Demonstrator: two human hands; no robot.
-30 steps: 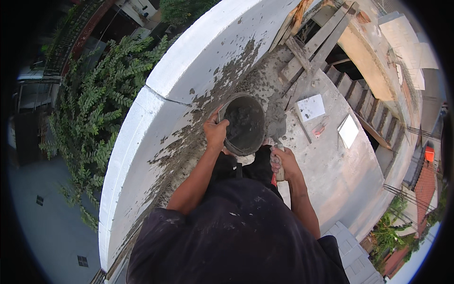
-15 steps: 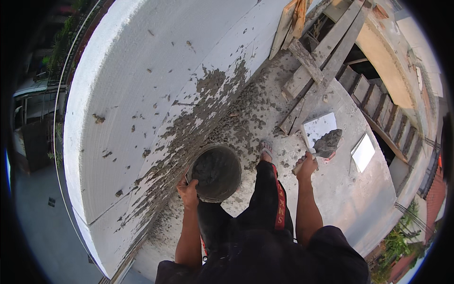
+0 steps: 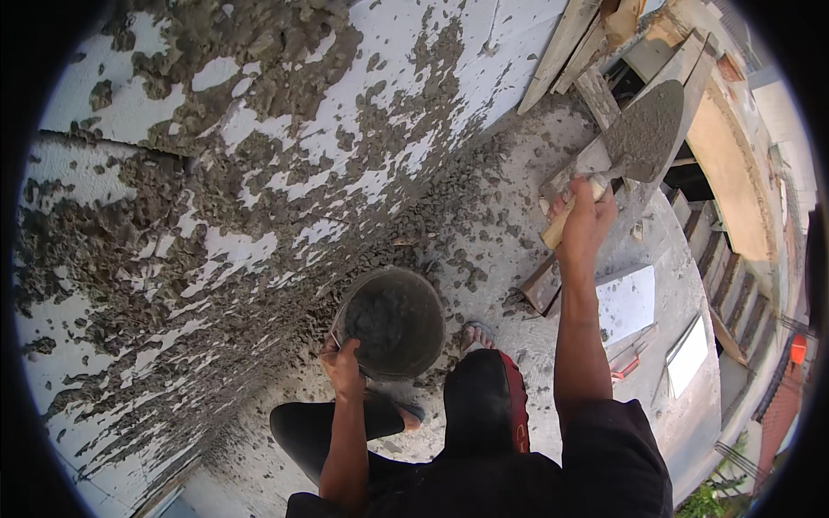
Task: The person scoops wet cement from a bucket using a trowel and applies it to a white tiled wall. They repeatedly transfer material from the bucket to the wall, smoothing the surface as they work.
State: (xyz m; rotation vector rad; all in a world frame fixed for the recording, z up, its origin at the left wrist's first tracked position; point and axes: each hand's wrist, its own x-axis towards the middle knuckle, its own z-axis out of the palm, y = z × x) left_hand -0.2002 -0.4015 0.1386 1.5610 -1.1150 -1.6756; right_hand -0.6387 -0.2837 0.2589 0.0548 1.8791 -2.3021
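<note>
My left hand [image 3: 344, 367] grips the rim of a dark round bucket [image 3: 420, 337], with wet grey mortar [image 3: 377, 321] inside. The bucket is close to the wall's foot. Stretched out to the right, my right hand [image 3: 585, 220] is closed round the pale wooden handle of a trowel [image 3: 643, 134]. Its broad blade is raised and coated with grey mortar. On the left, the white block wall [image 3: 229, 259] is splattered with thick clumps of mortar, heaviest at its upper left part.
Wooden planks [image 3: 553, 285] lie near a stair opening at the right, with wooden-edged steps [image 3: 734, 285] going down. White block pieces [image 3: 628, 302] and a red-framed tool [image 3: 628, 364] rest on the concrete floor. Fallen mortar crumbs [image 3: 449, 224] line the wall's foot.
The trowel has swung up and away from me, and its heaped mortar load now appears as a coated blade. Much more mortar covers the wall. My legs have bent lower; the left hand stays on the bucket.
</note>
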